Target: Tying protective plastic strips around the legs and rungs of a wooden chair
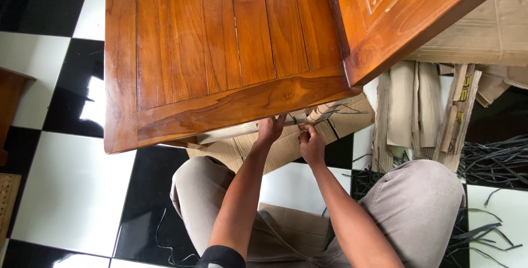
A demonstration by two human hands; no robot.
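My left hand [270, 130] reaches under the front edge of a polished wooden table top [220, 53], its fingers curled around a pale cardboard-wrapped piece [231, 132] just below the rim. Close beside it, my right hand [312, 144] pinches thin dark strapping [335, 113] that runs over the cardboard. The two hands are nearly touching. Their fingertips are partly hidden by the table edge. My knees in grey trousers [418, 196] frame the hands.
A second carved wooden panel [396, 15] overlaps the table at the upper right. Folded cardboard pieces [418, 114] and a heap of black plastic straps [495, 160] lie on the black-and-white tiled floor [71, 191] at the right. Another piece of wooden furniture [8, 103] shows at the left edge.
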